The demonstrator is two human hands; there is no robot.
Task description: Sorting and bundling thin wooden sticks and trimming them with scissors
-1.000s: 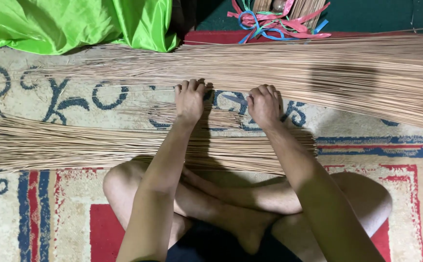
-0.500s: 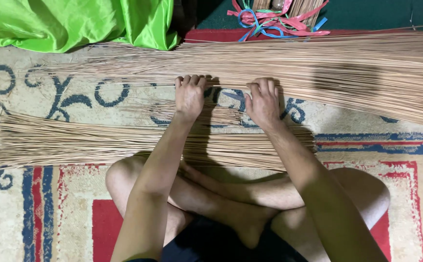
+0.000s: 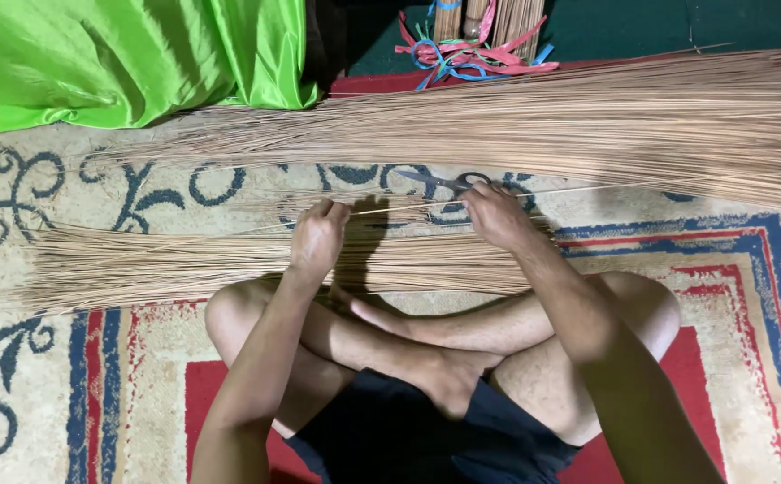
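- On the patterned rug (image 3: 68, 376), between the person's two hands, a thin pale stick (image 3: 408, 205) runs level, lifted slightly above a sparse scatter of loose sticks (image 3: 274, 208).
- Left hand (image 3: 317, 240): fingers curled, tips pinching the stick's near end.
- Right hand (image 3: 496, 215): fingers bent and closed on the same stick, which runs on past them to the right.
- Just beyond the right fingertips lie dark scissors (image 3: 440, 182), partly hidden.
- Nearer the body than both sets of fingers lies a flat bundle of sticks (image 3: 157, 264), against the crossed legs.
- Far beyond the fingers stretches a larger heap of sticks (image 3: 588, 125), then green cloth (image 3: 121, 54) and coloured ribbons (image 3: 471, 54).
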